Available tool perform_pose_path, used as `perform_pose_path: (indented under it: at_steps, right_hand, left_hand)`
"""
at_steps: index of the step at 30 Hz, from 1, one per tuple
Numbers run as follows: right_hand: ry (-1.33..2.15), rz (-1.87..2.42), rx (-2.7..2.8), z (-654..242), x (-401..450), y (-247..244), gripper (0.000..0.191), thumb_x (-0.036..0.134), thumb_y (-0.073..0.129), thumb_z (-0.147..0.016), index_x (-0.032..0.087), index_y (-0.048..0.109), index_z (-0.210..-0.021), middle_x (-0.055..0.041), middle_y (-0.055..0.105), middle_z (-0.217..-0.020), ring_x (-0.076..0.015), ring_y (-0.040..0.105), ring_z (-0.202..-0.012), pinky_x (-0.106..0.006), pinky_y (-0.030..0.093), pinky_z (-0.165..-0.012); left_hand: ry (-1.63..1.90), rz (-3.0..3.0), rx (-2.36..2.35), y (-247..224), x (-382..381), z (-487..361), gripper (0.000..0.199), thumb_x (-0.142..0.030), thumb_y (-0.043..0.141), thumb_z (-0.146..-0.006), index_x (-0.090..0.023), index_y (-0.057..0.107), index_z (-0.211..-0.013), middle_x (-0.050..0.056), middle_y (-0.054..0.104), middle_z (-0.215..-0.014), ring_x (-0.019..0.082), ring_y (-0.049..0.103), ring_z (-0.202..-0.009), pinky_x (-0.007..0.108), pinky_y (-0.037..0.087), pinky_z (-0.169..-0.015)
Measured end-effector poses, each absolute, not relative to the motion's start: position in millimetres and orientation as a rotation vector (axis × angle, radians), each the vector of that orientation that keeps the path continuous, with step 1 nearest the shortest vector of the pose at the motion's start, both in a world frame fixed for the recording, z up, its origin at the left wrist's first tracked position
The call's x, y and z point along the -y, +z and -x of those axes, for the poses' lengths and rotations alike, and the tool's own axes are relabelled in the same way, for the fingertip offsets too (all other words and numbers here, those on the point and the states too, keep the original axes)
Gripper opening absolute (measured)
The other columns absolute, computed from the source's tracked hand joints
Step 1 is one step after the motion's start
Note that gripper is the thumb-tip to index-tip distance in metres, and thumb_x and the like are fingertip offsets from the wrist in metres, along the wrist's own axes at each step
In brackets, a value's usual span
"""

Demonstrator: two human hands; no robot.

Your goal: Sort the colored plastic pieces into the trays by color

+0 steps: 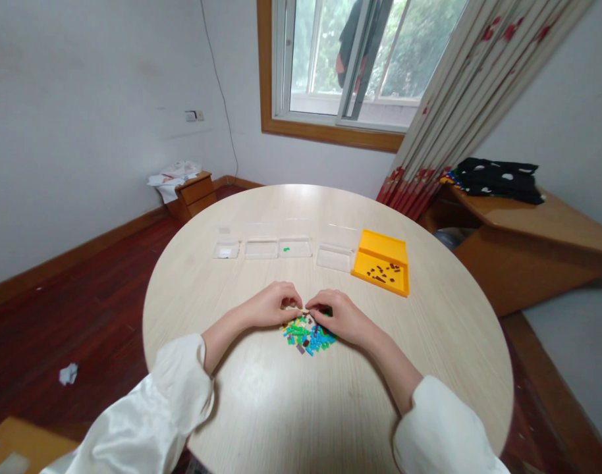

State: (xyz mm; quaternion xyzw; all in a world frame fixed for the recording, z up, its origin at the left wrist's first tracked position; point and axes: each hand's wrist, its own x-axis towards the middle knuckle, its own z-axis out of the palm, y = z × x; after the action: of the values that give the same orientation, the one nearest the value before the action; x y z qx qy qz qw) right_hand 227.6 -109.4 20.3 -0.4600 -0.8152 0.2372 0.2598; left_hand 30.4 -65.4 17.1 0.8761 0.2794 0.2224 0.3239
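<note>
A heap of small toy building bricks (297, 332), mostly green and blue with some brown and yellow ones, lies on the round wooden table (281, 408). My left hand (276, 305) is at the heap's far left edge, its thumb and index fingertips drawn together. Facing it across a narrow gap, my right hand (338, 316) has its fingers curled and the tips pinched near the heap's far right side. Small brown bricks show between and just below the fingertips. Whatever each pinch holds is too small to make out.
A yellow case (383, 241) stands open at the right, brown bricks inside. Left of it are clear plastic boxes (261, 249) with raised lids; a green piece (286, 249) lies in one. Beyond the table are a drawer cabinet (196, 191) and a wooden desk (523, 243).
</note>
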Motion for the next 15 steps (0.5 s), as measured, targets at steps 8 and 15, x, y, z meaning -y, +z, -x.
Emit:
perform_pose_path:
  at_steps: [8,15]
  right_hand:
    - [0.803,1.213,1.891,-227.8,107.1,17.7,0.017,0.021,0.055,-0.078,0.017,0.069,-0.087,-0.0056,0.068,-0.083,-0.0159,0.061,-0.077,-0.029,0.049,-0.07]
    - [0.907,1.205,1.718,-231.4,103.0,14.5,0.019,0.029,0.057,-0.077,0.017,0.068,-0.088,-0.0043,0.068,-0.078,-0.016,0.061,-0.07,-0.03,0.049,-0.065]
  left_hand:
    - [0.594,-2.328,-0.742,14.1,64.4,-32.8,0.009,-0.019,0.065,-0.075,-0.016,0.069,-0.081,0.003,0.061,-0.077,0.014,0.055,-0.074,0.025,0.042,-0.073]
    - [0.552,-2.384,-0.716,17.0,70.1,-36.5,0.012,-0.016,0.061,-0.078,-0.018,0.071,-0.086,0.004,0.062,-0.083,0.015,0.056,-0.081,0.029,0.041,-0.082]
